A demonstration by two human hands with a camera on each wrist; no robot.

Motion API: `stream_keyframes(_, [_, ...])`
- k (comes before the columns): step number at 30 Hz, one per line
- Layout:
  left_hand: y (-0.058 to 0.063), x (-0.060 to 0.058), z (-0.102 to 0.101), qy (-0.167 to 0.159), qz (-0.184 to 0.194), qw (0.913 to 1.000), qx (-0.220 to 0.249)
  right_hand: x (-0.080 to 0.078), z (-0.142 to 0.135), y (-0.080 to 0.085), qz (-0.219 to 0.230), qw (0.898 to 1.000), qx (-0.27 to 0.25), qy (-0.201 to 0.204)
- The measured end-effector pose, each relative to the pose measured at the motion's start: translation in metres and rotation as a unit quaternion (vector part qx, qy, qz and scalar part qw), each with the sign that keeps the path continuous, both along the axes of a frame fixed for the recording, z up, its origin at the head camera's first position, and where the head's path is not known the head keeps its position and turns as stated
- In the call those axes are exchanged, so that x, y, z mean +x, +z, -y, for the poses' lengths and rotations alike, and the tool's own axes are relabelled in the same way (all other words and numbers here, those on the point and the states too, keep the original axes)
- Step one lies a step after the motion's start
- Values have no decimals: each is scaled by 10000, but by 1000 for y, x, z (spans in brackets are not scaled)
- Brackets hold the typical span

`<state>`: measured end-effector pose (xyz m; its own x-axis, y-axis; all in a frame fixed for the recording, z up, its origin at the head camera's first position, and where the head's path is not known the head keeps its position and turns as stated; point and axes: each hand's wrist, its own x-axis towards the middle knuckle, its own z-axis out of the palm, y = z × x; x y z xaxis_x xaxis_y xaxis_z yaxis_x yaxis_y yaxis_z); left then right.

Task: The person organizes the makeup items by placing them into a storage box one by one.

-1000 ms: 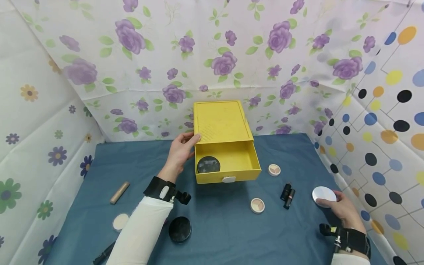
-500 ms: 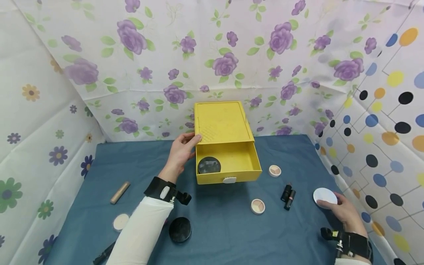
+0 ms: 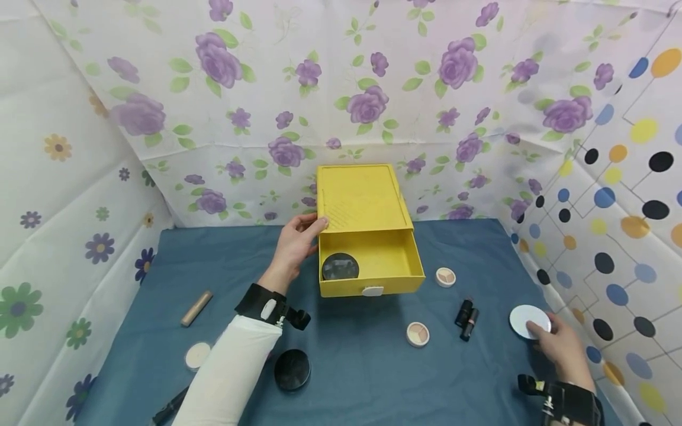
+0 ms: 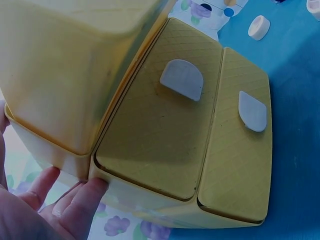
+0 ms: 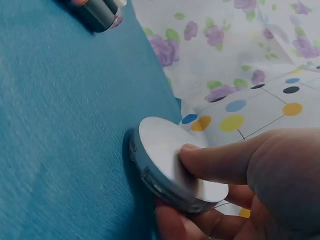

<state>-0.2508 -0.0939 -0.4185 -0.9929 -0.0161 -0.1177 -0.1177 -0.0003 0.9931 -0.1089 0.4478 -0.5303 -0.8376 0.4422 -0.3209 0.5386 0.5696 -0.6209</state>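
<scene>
My left hand (image 3: 294, 245) holds the left side of a small yellow drawer box (image 3: 362, 195), thumb on its top edge and fingers along the side wall. Its top drawer (image 3: 389, 254) is pulled out, with a round black case (image 3: 340, 267) lying in the left part. The left wrist view shows two closed drawers below, each with a white handle (image 4: 182, 80). At the far right, my right hand (image 3: 563, 346) pinches a round, white-topped compact (image 3: 522, 319). In the right wrist view the thumb lies on the compact's top (image 5: 162, 145), fingers beneath, close over the blue cloth.
Two small three-shade pans (image 3: 418, 335) and two dark lipsticks (image 3: 466, 319) lie between box and right hand. Around the left forearm are a gold tube (image 3: 196, 308), a pale round pan (image 3: 197, 356), a black stick (image 3: 169, 407) and a round black case (image 3: 292, 370). Patterned curtains (image 3: 367, 71) enclose the table.
The right thumb has slid on the compact, whose white top now faces up more plainly. The left hand stays on the drawer box. The head view has shifted slightly.
</scene>
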Motion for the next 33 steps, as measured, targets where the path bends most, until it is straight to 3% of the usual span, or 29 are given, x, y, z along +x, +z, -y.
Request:
stream_keyframes(8, [-4, -1, -3, -67, 52, 10000, 30, 5, 7, -7, -42, 9952, -822, -533])
stream_keyframes(11, [-5, 0, -3, -51, 26, 10000, 73, 4, 9, -9, -211, 9943, -893, -540])
stream_keyframes(18, [-5, 0, -2, -32, 36, 9999, 88, 5, 16, 0, -773, 9914, -1056, -85])
stream_keyframes(27, [-1, 0, -1, -47, 22, 10000, 46, 5, 51, 36, -1249, 9845, -1179, 349])
stream_keyframes(33, [1, 0, 0, -24, -6, 10000, 30, -1, 70, 55, -1594, 9743, -1389, 783])
